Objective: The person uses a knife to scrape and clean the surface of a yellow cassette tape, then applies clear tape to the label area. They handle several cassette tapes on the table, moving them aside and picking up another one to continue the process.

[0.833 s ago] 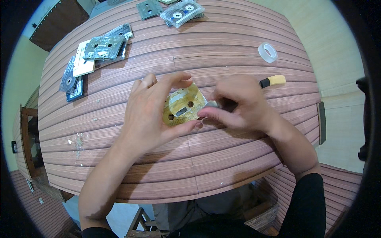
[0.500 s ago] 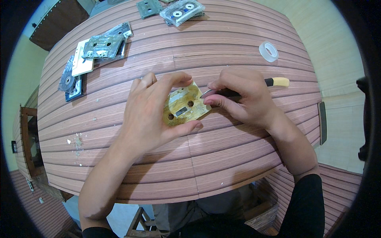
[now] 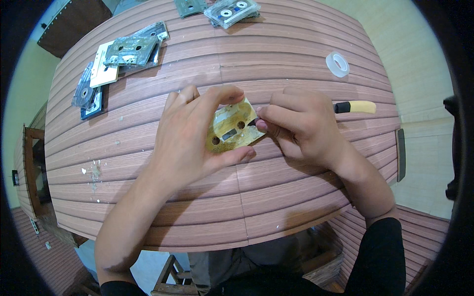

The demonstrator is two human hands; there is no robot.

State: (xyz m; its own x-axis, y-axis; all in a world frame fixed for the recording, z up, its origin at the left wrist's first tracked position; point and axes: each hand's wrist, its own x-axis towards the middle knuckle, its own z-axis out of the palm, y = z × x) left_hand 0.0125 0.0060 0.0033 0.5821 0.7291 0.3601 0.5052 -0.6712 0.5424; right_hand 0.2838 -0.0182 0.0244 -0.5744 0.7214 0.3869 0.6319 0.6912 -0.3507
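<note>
My left hand grips a cassette tape by its edges, fingers along the far side and thumb along the near side. The cassette's face is stained yellow and brown, with pale whitish patches. At its right end, my right hand pinches a slim knife-like tool. The tool's dark tip meets the cassette's face beside the right reel hole. Its black and pale yellow handle sticks out past the right side of the hand. The middle of the tool is hidden in my fingers.
Several cassettes lie in an overlapping heap at the far left, a white one among them. More cassettes are at the far edge. A roll of clear tape sits at the right. Pale crumbs dot the table's left side.
The right hand's grip has shifted, and the tool's tip has moved onto the cassette's face from its right edge. The handle now points out farther to the right. The left hand keeps its hold.
</note>
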